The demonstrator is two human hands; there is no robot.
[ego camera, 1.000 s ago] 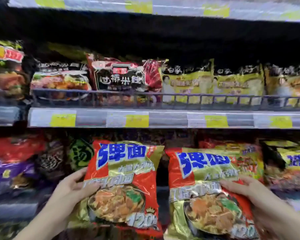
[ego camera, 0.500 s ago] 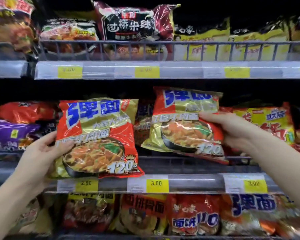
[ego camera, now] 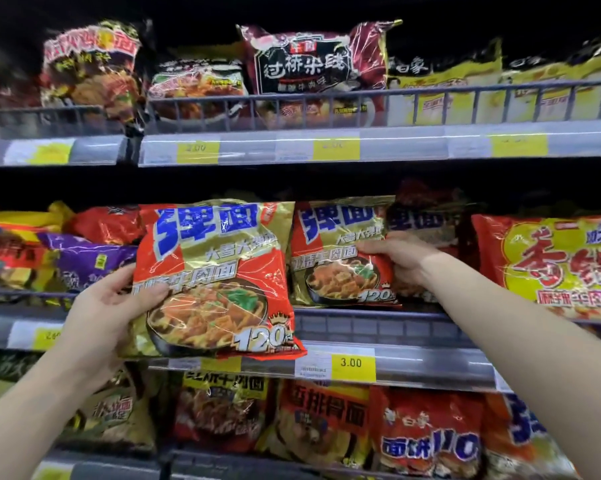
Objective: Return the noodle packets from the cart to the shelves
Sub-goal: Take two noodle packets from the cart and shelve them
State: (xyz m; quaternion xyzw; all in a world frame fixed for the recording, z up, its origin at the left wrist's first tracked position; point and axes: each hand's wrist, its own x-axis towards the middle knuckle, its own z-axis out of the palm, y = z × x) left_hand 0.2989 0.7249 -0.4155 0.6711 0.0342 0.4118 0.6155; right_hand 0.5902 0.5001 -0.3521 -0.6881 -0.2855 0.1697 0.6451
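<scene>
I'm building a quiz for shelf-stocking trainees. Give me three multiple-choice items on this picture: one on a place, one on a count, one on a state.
1. Where is the red-and-gold noodle packet in the right hand?
A. at the middle shelf
B. on the top shelf
C. in a cart

2. How many noodle packets do the hands hold altogether?
A. one
B. two
C. four

3. How is the left hand?
A. open and empty
B. gripping a red-and-gold packet
C. resting on a price tag

Answers: 1 A, the packet sits above the middle shelf's wire rail. 2 B, one packet shows in each hand. 3 B, its thumb presses the packet's front.
</scene>
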